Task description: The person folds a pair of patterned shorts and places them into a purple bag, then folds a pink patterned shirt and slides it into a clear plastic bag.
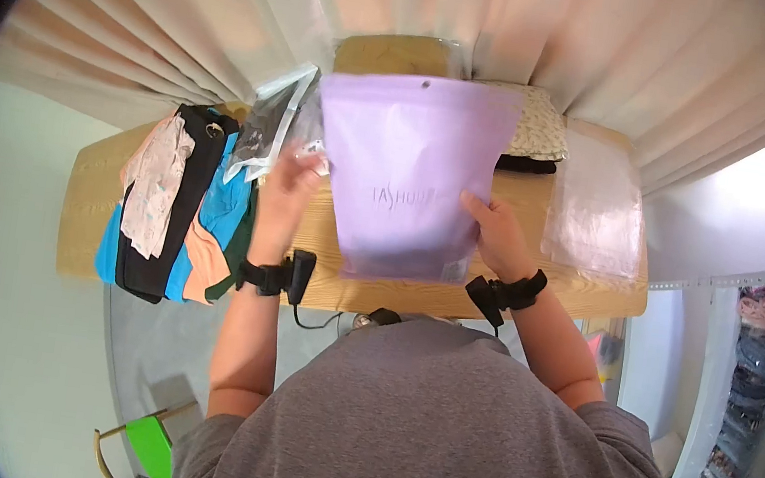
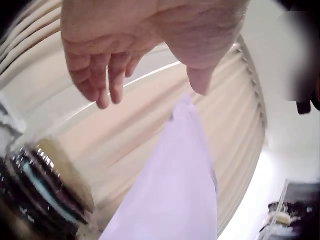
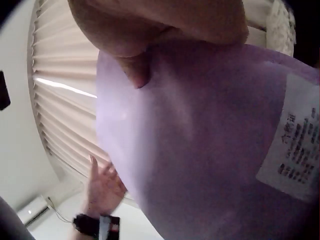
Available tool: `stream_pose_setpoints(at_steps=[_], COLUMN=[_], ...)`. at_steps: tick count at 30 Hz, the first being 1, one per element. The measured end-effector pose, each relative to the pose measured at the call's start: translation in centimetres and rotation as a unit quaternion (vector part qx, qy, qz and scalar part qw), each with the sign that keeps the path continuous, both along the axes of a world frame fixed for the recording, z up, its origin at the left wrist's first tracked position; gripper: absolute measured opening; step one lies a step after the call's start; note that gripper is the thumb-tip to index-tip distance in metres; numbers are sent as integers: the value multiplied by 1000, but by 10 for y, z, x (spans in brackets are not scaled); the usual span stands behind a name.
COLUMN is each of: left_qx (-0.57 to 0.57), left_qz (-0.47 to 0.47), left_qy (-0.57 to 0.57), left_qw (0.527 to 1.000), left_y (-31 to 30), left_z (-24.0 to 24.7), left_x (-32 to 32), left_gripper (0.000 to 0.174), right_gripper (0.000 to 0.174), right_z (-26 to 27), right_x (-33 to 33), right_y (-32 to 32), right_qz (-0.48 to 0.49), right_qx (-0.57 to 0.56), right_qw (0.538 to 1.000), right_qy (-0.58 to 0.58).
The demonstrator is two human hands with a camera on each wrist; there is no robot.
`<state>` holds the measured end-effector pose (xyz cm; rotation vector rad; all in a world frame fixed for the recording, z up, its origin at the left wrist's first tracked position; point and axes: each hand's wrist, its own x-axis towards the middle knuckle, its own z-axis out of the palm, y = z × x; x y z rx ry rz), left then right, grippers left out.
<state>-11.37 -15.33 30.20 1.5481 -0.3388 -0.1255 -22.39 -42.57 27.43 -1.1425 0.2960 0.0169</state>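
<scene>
A lilac plastic packaging bag (image 1: 413,160) with dark lettering stands raised over the wooden table. My right hand (image 1: 501,241) grips its right edge, thumb on the front face and the other fingers hidden behind. In the right wrist view, a white printed label (image 3: 295,140) shows on the bag. Off the bag's left side is my left hand (image 1: 286,191), slightly blurred in the head view. The left wrist view shows that hand (image 2: 150,35) with loosely bent fingers and nothing between them, its thumb near the bag's upper corner (image 2: 185,107).
Folded clothes (image 1: 178,200) are piled on the table's left side. Behind them lies a clear bag with a white edge (image 1: 272,121). Clear plastic bags (image 1: 599,206) lie at the right, beside a patterned folded garment (image 1: 540,124). Curtains (image 1: 549,28) hang behind the table (image 1: 309,278).
</scene>
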Motion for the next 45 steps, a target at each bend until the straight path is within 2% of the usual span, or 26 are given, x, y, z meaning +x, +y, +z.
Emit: stream_pose_setpoints(at_steps=[1, 2, 3, 4, 5, 7, 10, 12, 14, 16, 19, 24, 26, 27, 28, 30, 31, 32, 34, 35, 36, 38, 40, 41, 44, 45], left_qx=[14, 27, 49, 71, 70, 10, 1, -19, -37, -49, -91, -132, -140, -140, -139, -134, -130, -129, -88, -91, -99, -104, -87, -129, -107, -108], left_qz=[-64, -129, -161, -192, -182, -91, -22, 34, 80, 173, 230, 282, 294, 291, 286, 287, 292, 287, 267, 262, 230, 192, 124, 98, 10, -41], left_qy=[44, 88, 123, 158, 160, 212, 225, 229, 226, 234, 232, 226, 244, 245, 249, 258, 266, 270, 225, 229, 234, 242, 217, 275, 306, 326], left_qw=[997, 987, 978, 966, 968, 973, 974, 973, 970, 956, 941, 923, 914, 914, 915, 913, 910, 910, 933, 933, 939, 945, 964, 948, 946, 938], left_y=[-3, -4, -1, 2, 3, 0, 19, 40, 70, 115, 175, 239, 255, 262, 269, 277, 282, 290, 302, 301, 297, 289, 280, 259, 231, 221], left_z=[-11, -22, -37, -51, -57, -63, -83, -84, -88, -101, -105, -108, -109, -113, -115, -116, -117, -123, -140, -134, -121, -112, -121, -82, -90, -98], left_x=[-10, -21, -28, -36, -47, -67, -83, -94, -98, -101, -98, -74, -60, -55, -48, -34, -28, -20, -3, 6, 20, 49, 80, 95, 147, 168], left_gripper=[59, 60, 59, 59, 59, 59, 49, 48, 47, 53, 58, 55, 53, 52, 52, 51, 51, 51, 57, 57, 58, 58, 61, 61, 57, 55], right_gripper=[28, 29, 30, 30, 30, 30, 31, 33, 33, 34, 34, 31, 33, 31, 31, 28, 25, 25, 23, 20, 21, 19, 16, 15, 14, 15], right_z=[2, 3, 3, 1, 0, -5, -32, -44, -45, -48, -78, -120, -160, -172, -186, -215, -228, -221, -194, -208, -199, -179, -168, -162, -152, -153], right_x=[7, 14, 19, 23, 27, 39, 54, 66, 86, 113, 175, 283, 321, 330, 339, 353, 358, 354, 339, 342, 328, 309, 292, 286, 278, 278], right_y=[1, 2, 4, 7, 11, 18, 36, 52, 76, 100, 140, 214, 232, 242, 246, 250, 249, 249, 247, 231, 228, 213, 201, 197, 187, 184], right_qz=[8, 18, 26, 35, 46, 75, 133, 179, 184, 164, 172, 123, 159, 102, 100, 73, 74, 70, -7, 27, -7, -54, -97, -117, -135, -124], right_qx=[-1, 62, 126, 126, 125, 120, 101, 43, 62, 28, -24, -49, -13, -38, -39, -121, -230, -231, -126, -241, -124, -42, -77, -59, -42, -85], right_qw=[1000, 998, 992, 991, 991, 989, 985, 980, 980, 985, 983, 979, 966, 972, 973, 979, 961, 961, 989, 968, 991, 994, 988, 986, 984, 982], right_qy=[1, 5, 10, 14, 26, 32, 55, 74, 51, 54, 62, 154, 206, 206, 207, 147, 135, 139, 74, 57, 42, 90, 94, 107, 107, 111])
